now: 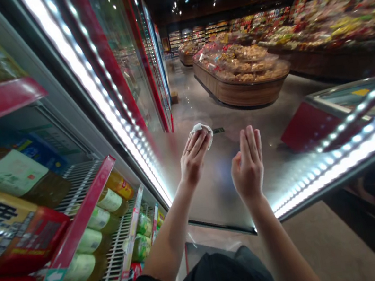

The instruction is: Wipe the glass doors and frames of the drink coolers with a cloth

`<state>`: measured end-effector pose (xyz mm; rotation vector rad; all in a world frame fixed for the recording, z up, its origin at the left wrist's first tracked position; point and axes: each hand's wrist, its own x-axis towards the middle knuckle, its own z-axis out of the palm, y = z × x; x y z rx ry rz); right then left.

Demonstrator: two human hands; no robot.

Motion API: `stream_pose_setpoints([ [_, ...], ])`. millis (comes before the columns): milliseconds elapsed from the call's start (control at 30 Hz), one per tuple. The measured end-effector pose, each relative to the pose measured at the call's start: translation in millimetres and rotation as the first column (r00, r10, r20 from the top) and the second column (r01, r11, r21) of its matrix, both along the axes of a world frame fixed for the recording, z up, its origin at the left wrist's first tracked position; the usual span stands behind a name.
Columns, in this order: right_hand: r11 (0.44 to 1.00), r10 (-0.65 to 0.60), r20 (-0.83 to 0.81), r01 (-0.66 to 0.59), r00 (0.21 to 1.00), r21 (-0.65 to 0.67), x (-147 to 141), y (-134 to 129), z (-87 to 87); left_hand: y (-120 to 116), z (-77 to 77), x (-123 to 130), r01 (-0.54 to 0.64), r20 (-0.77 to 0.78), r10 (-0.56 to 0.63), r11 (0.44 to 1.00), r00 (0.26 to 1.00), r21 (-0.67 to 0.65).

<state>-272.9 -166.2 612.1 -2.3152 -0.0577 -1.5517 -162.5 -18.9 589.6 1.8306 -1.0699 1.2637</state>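
My left hand [194, 158] presses a crumpled white cloth [204, 127] with its fingers laid over it. The cloth seems to rest against the clear glass door [224, 187] in front of me. To its right, my right hand [248, 164] is raised with fingers stretched and side by side, thumb bent inward. No object shows in it. Whether its palm touches the glass cannot be made out.
At left, refrigerated shelves [85, 205] hold bottles and packs, including a brown bottle [9, 172]. A bright light strip [91, 80] runs beside them. Through the glass stand a wooden display island [243, 88] and a red-sided chest [305, 125].
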Motion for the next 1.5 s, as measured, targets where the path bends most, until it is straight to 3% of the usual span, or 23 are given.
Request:
stream_pose_setpoints([
  [133,0.993,0.084,-0.111,-0.092,0.990,-0.069,7,23,4.0,15,10.7,12,-0.022,-0.026,0.019,0.989,0.999,-0.145],
  [233,0.985,0.132,-0.161,-0.147,0.978,-0.085,19,37,1.2,16,15.6,16,-0.027,-0.044,0.022,0.991,0.999,-0.132],
  [367,0.990,0.102,-0.111,-0.112,0.989,-0.085,34,44,-7.5,31,6.3,16,-0.008,-0.036,0.006,0.998,0.999,-0.061],
  [433,0.991,0.090,-0.083,-0.097,0.992,-0.094,38,44,-11.5,41,4.7,18,-0.007,-0.067,0.000,0.996,0.998,-0.094],
  [567,0.992,0.075,-0.029,-0.077,0.997,-0.097,44,48,-17.1,52,18.4,26,-0.041,-0.101,0.022,0.980,0.995,-0.193],
  [667,0.996,0.052,-0.008,-0.052,0.999,-0.069,49,55,-20.2,58,24.5,30,-0.043,-0.053,0.036,0.991,0.998,-0.123],
  [800,0.999,0.002,0.027,-0.001,1.000,-0.036,53,66,-22.2,81,18.2,35,-0.008,0.003,0.008,1.000,1.000,-0.005],
  [933,0.998,-0.052,0.072,0.055,0.996,-0.035,54,78,-17.6,100,28.5,44,-0.044,-0.062,0.036,0.992,0.997,-0.120],
  [1033,0.997,0.004,0.043,0.000,0.999,-0.079,59,92,-9.7,103,38.2,48,-0.053,-0.090,0.040,0.987,0.995,-0.152],
  [1200,0.984,0.117,-0.013,-0.118,0.993,-0.135,75,113,0.4,117,21.7,46,-0.001,-0.084,-0.004,0.999,0.996,-0.054],
  [1267,0.982,0.125,0.003,-0.123,0.992,-0.140,79,116,1.0,127,19.0,49,-0.029,-0.120,0.018,0.995,0.993,-0.090],
  [1400,0.981,0.123,0.010,-0.120,0.992,-0.153,79,114,-0.5,141,39.9,64,-0.100,-0.205,0.056,0.972,0.977,-0.211],
  [1500,0.972,0.139,-0.003,-0.137,0.990,-0.190,76,108,0.6,144,49.6,68,-0.069,-0.215,0.025,0.978,0.976,-0.198],
])
